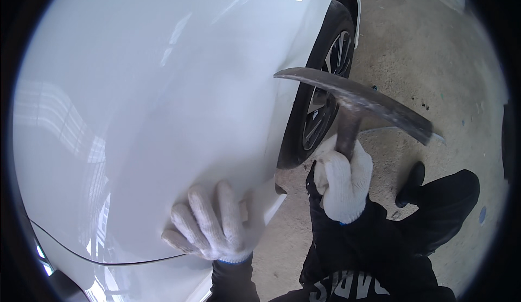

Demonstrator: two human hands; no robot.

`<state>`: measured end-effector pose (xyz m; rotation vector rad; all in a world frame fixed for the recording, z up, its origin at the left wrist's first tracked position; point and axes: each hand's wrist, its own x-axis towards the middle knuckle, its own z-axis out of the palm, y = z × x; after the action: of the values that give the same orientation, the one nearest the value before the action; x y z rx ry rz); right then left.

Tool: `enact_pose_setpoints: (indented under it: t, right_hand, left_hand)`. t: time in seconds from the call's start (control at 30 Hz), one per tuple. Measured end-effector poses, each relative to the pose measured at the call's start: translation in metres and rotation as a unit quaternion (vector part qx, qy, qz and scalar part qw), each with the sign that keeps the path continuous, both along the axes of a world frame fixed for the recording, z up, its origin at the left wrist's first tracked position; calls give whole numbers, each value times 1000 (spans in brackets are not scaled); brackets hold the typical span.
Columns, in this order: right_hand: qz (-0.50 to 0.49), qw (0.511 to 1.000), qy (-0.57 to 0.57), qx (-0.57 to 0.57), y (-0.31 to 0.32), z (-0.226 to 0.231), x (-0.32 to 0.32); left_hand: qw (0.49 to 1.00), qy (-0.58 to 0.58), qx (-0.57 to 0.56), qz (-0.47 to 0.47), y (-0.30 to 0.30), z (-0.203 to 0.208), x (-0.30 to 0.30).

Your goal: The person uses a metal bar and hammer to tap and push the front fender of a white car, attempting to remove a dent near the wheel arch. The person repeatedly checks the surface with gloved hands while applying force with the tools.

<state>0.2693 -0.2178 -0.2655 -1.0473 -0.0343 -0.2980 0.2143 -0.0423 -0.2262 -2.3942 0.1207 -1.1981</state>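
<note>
White glossy car panel [190, 112] under left hand [214, 226] — hammer [362, 104], concrete floor [429, 57]

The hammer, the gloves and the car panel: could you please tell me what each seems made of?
Hammer: probably steel, dull, mottled grey. Gloves: knitted fabric, matte white, showing ribbed texture; perhaps cotton. Car panel: glossy white paint, judging by reflections; metal or plastic beneath, unclear.

The gloves [344, 185] are white knit, blue-edged; sleeves [232, 281] and trousers [445, 207] black; lettering [360, 284] pale.
</note>
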Motion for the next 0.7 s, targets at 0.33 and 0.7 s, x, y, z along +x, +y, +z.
enact_pose_setpoints:
  t: [0.33, 0.7]
  right_hand:
    - [-24, 997, -67, 6, -2, -13, 13]
    - [9, 992, -43, -120, -4, 6, 22]
  left_hand:
    - [1000, 15, 2, -8, 0, 3, 0]
    - [1000, 4, 0, -13, 2, 13, 3]
